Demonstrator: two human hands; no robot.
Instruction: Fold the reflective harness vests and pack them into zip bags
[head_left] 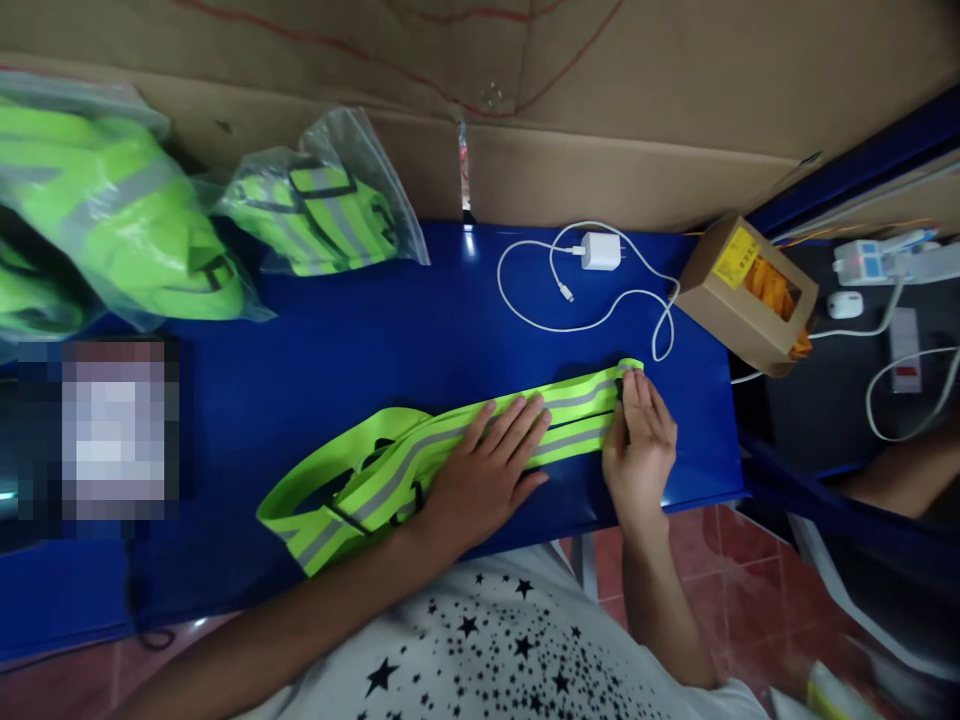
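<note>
A neon yellow-green reflective strap (405, 470) with grey stripes and black buckles lies along the front of the blue table. Its left part is bunched into a loop, while the right part runs in two flat bands side by side. My left hand (487, 465) rests flat on the bands with its fingers stretched out. At the strap's right end, my right hand (637, 435) is closed, with the fingers pinching the folded end beside a black piece. The thumb side partly hides that end.
Clear bags of reflective straps (322, 215) stand at the back left. A white charger (601, 251) with a looped cable lies at the back. A cardboard box (720, 290) with orange contents sits at the right corner. Another person's arm (907, 470) shows at far right.
</note>
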